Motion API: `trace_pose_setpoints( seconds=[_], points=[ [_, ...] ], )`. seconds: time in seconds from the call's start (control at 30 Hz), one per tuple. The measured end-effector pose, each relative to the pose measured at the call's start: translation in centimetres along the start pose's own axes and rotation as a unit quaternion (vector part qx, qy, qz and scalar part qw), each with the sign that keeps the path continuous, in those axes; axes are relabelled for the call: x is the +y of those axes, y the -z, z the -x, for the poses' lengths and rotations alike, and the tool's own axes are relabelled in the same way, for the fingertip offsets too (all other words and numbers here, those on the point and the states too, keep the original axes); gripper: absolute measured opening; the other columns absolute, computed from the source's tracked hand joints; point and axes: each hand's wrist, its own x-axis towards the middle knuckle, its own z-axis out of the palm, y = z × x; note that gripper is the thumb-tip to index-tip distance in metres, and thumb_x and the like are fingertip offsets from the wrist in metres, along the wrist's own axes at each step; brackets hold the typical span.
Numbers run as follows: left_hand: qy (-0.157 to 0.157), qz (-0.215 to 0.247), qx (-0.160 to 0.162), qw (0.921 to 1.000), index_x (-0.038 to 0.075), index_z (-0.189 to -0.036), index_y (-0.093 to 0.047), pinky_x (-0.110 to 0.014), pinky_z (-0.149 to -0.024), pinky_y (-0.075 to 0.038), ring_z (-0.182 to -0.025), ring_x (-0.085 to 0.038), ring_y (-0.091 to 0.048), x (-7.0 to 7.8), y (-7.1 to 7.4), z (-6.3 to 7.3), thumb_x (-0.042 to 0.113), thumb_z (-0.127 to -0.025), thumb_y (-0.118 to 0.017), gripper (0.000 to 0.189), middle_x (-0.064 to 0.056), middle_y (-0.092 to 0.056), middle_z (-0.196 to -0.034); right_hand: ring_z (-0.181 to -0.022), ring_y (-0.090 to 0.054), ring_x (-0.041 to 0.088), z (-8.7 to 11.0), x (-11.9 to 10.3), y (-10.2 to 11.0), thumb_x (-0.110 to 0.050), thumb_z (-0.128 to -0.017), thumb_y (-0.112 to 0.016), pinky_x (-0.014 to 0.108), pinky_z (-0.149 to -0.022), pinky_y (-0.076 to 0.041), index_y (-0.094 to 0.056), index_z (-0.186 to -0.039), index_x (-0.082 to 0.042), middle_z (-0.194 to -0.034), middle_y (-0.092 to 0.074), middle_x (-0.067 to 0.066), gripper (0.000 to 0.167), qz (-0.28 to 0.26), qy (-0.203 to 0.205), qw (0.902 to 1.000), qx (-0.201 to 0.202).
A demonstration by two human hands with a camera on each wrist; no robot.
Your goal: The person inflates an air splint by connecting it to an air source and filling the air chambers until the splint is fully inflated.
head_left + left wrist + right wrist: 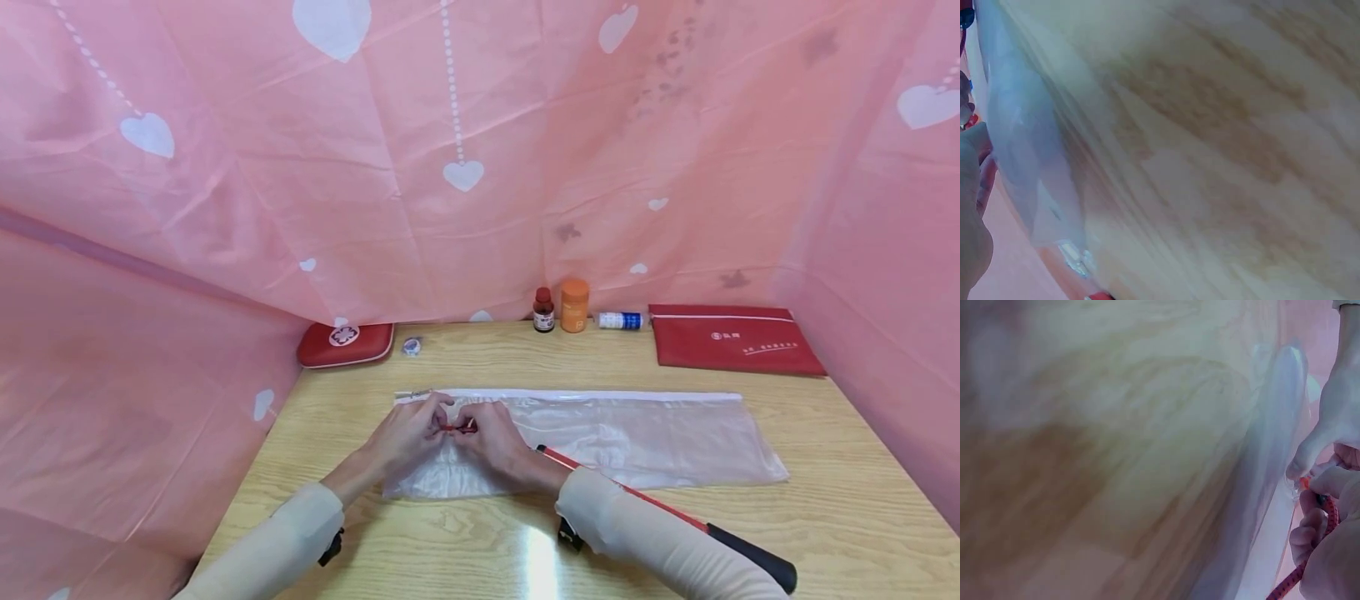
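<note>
Both hands meet over the left part of a clear plastic zip bag [630, 433], which lies flat with its white zip strip along the far edge. My left hand [405, 435] pinches a small orange-red piece [1304, 482] between thumb and finger. Close beside it, my right hand [491, 437] holds a dark-flecked red cord [1333, 515], which trails down past its fingers in the right wrist view. The fingertips of the two hands almost meet, partly hiding the small piece. A slim red stick [663, 505] with a black handle slants alongside the right forearm.
Along the back stand a red hard case [352, 354], a small round item [412, 346], a brown bottle [543, 312], an orange jar [574, 308] and a blue-white tube [621, 321]. A flat red pouch [735, 342] lies back right. Pink curtain [225, 208] surrounds the table.
</note>
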Motion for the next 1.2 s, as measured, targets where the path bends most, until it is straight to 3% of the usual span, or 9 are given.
trace_pose_setpoints(
  seconds=[0.1, 0.27, 0.37, 0.7, 1.03, 1.2],
  points=[
    [-0.008, -0.016, 0.004, 0.9998, 0.013, -0.137, -0.062, -0.034, -0.082, -0.059, -0.095, -0.014, -0.072, -0.4, -0.2, 0.2, 0.010, -0.092, -0.083, 0.050, 0.004, -0.074, -0.107, -0.075, -0.063, 0.002, -0.1, 0.4, 0.2, -0.004, -0.087, -0.082, 0.025, -0.071, -0.051, -0.080, -0.087, -0.015, -0.079, -0.074, -0.011, 0.011, -0.010, -0.006, 0.9999, -0.002],
    [0.012, -0.060, 0.007, 0.9981, 0.020, -0.132, -0.067, -0.044, -0.095, -0.057, -0.115, -0.021, -0.067, -1.3, -0.1, 1.0, 0.035, -0.093, -0.085, 0.045, 0.002, -0.070, -0.126, -0.076, -0.065, 0.001, -0.4, 0.7, 0.6, -0.007, -0.089, -0.083, 0.023, -0.072, -0.053, -0.081, -0.089, -0.016, -0.082, -0.076, -0.011, 0.010, -0.023, -0.010, 0.9997, -0.005],
    [0.020, -0.073, 0.009, 0.9971, 0.022, -0.129, -0.070, -0.046, -0.095, -0.057, -0.116, -0.023, -0.067, -1.6, 0.0, 1.4, 0.041, -0.093, -0.084, 0.043, 0.001, -0.071, -0.125, -0.077, -0.066, 0.001, -0.5, 0.9, 0.7, -0.008, -0.090, -0.083, 0.024, -0.073, -0.055, -0.082, -0.090, -0.015, -0.084, -0.077, -0.010, 0.007, -0.027, -0.011, 0.9995, -0.008],
    [0.002, -0.019, 0.044, 0.9989, 0.019, -0.115, -0.082, -0.032, -0.073, -0.057, -0.081, -0.009, -0.068, -1.7, -0.5, 1.3, 0.029, -0.093, -0.085, 0.024, 0.007, -0.075, -0.098, -0.079, -0.067, 0.001, -0.6, 1.2, 0.9, -0.007, -0.093, -0.081, 0.024, -0.074, -0.054, -0.083, -0.092, -0.014, -0.085, -0.077, -0.010, 0.008, -0.032, -0.013, 0.9993, -0.012],
    [0.027, 0.068, 0.071, 0.9948, 0.018, -0.112, -0.084, -0.036, -0.087, -0.060, -0.099, -0.015, -0.076, -1.0, -0.7, 1.2, 0.014, -0.090, -0.086, 0.022, 0.002, -0.080, -0.107, -0.078, -0.064, 0.001, -0.4, 1.1, 1.1, -0.008, -0.095, -0.081, 0.024, -0.073, -0.052, -0.082, -0.091, -0.015, -0.085, -0.077, -0.009, 0.008, -0.051, -0.018, 0.9985, -0.012],
    [0.024, 0.086, 0.079, 0.9928, 0.013, -0.110, -0.084, -0.029, -0.079, -0.060, -0.090, -0.012, -0.075, -0.8, -1.0, 1.3, 0.012, -0.090, -0.086, 0.020, 0.000, -0.081, -0.104, -0.080, -0.065, 0.003, -0.5, 1.2, 1.0, -0.009, -0.095, -0.082, 0.024, -0.073, -0.053, -0.083, -0.091, -0.011, -0.089, -0.078, -0.005, 0.004, -0.051, -0.012, 0.9986, -0.008]
  ],
)
